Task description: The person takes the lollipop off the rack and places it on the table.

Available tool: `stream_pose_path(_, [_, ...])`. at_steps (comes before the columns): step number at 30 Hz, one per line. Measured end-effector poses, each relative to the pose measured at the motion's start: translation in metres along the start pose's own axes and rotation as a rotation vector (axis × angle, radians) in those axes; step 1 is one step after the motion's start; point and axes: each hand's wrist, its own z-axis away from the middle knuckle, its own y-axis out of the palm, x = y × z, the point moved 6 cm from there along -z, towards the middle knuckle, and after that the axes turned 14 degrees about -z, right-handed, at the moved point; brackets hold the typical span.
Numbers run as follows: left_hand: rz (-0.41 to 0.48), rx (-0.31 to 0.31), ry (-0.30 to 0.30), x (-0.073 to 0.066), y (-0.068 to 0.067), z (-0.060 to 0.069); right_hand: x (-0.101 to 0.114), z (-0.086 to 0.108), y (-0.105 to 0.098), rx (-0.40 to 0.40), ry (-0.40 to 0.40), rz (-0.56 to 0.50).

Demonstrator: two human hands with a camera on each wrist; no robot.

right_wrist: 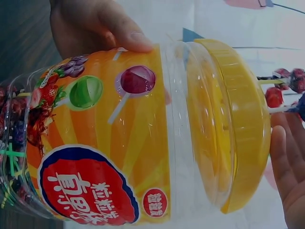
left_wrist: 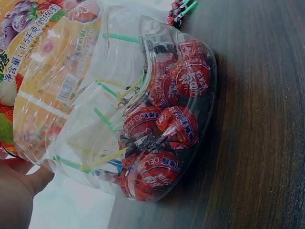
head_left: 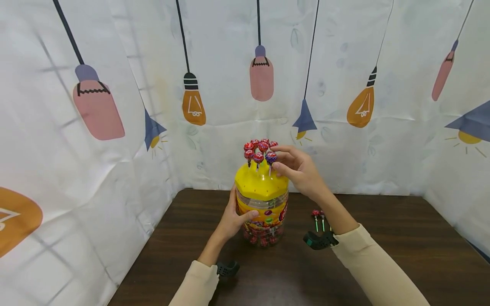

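Now left hand (head_left: 230, 220) grips jar (head_left: 269, 212); right hand (head_left: 299, 170) at purple lollipop (head_left: 271, 157), pinch unclear; tabletop (head_left: 405, 238) spreads wider rightward.

On the table (head_left: 172, 255), a jar (head_left: 268, 217), a lid (head_left: 262, 185) on top, lollipops (head_left: 258, 158) up in the lid, more lollipops (left_wrist: 157, 174) down inside, two lollipops (head_left: 315, 213) to the right, cloth (head_left: 218, 155) behind.

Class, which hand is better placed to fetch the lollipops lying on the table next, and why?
Probably the right hand: the loose lollipops lie on its side of the jar. The left hand grips the jar's other side, apparently steadying it.
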Motion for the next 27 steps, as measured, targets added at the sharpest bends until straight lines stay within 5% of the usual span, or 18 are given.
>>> stream_pose_path(27, [-0.008,-0.006,-0.008,0.0028,0.0,0.0015,0.0049,-0.0046,0.0053,-0.06,-0.084,0.038])
